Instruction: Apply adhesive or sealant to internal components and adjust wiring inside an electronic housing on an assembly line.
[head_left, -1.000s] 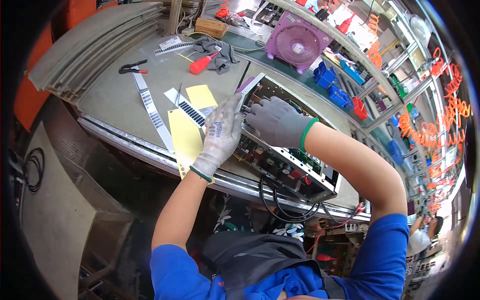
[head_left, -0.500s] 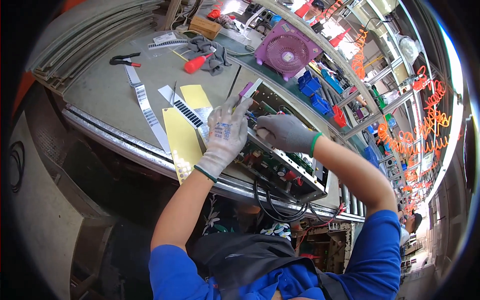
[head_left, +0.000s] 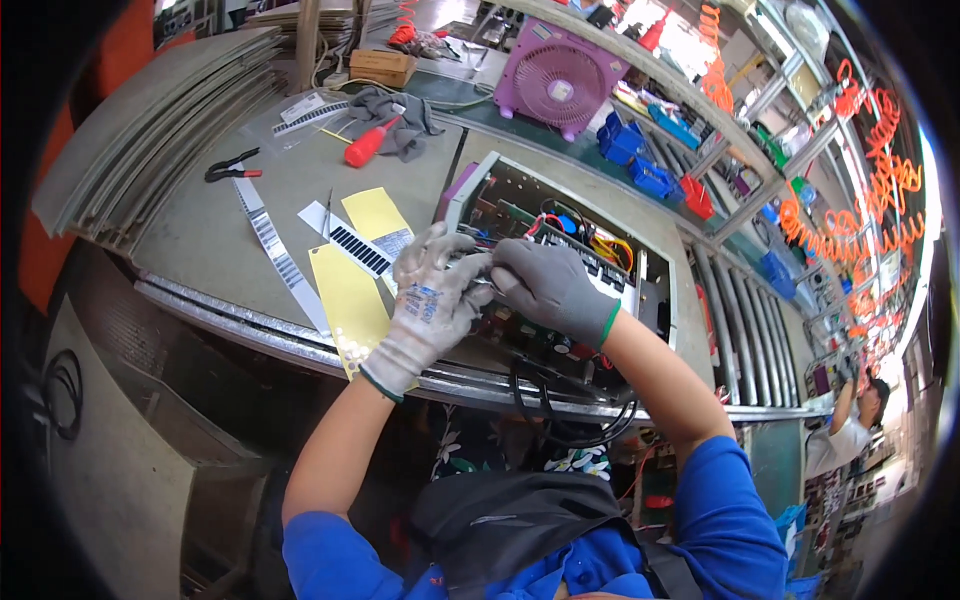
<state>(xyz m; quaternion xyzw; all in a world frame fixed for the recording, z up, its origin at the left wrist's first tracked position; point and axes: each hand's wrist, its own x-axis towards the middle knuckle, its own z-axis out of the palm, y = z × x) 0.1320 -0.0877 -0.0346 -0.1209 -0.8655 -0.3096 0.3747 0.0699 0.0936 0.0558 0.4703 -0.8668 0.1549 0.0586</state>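
In front of me on the bench is an open metal equipment case [head_left: 672, 310] with green circuit boards, coloured wires and black parts inside. My left hand [head_left: 428, 292], in a pale grey glove with a darker coating, is at the case's left end with its fingers bent. Beside it my right hand [head_left: 555, 288], in a dark grey glove, has its fingers closed in a pinch over the near left part. The fingertips of both meet or nearly meet. Whatever lies between them is hidden.
Left of my hands lie yellow sheets [head_left: 345, 300], a strip of black labels [head_left: 358, 248], a white label strip [head_left: 278, 255], black pliers [head_left: 234, 166] and a red-handled tool [head_left: 372, 143]. A purple fan [head_left: 560, 85] stands behind. Metal rollers [head_left: 745, 330] run on the right; black cables [head_left: 575, 432] hang in front.
My left hand has come off the case's upper left corner and moved down toward me. My right hand has closed in beside it. The view has turned, and the case shows more of its inside.
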